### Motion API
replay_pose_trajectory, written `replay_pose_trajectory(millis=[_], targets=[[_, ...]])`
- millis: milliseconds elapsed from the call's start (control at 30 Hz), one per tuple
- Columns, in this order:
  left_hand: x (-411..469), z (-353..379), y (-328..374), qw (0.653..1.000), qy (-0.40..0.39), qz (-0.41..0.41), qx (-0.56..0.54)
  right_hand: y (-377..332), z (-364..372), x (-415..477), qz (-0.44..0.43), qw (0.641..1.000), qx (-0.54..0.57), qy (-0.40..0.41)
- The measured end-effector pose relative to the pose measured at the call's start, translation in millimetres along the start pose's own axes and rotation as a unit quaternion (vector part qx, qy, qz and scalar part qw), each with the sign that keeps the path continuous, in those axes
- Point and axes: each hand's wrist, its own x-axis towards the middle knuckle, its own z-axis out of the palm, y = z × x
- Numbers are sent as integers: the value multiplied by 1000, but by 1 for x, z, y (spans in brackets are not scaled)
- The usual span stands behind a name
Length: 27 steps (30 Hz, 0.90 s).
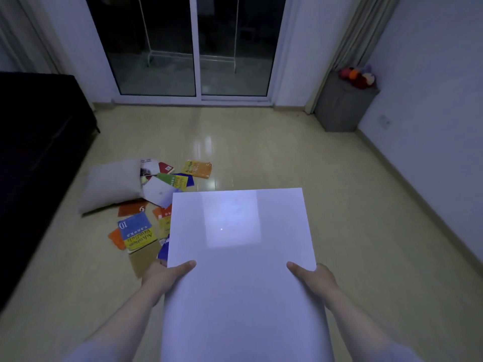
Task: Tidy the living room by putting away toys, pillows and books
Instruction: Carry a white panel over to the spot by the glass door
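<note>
I hold a large white glossy board (240, 252) flat in front of me, my left hand (167, 274) gripping its left edge and my right hand (312, 276) its right edge, thumbs on top. On the floor to the left lies a scatter of colourful books (137, 231), partly hidden under the board. A yellow-orange book (197, 169) lies farther off. A grey pillow (112, 184) rests on the floor against the books.
A dark sofa (39, 142) runs along the left wall. Glass sliding doors (193, 45) close the far side. In the far right corner stands a grey bin (342, 105) filled with colourful plush toys (358, 75). Curtains hang beside it.
</note>
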Motion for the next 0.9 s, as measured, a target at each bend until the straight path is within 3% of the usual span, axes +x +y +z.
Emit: replay_pose_trajectory(millis=[233,567,900], targets=[[22,58,31,999,-25,-25,30,15,-49,45,31,999,10,26],[31,207,106,998,-11,-48,33,7,-180,169,30,1000,-10,-1],[78,273,186,997,-4,-25,79,-17,-224,250,5,1000,17,-2]])
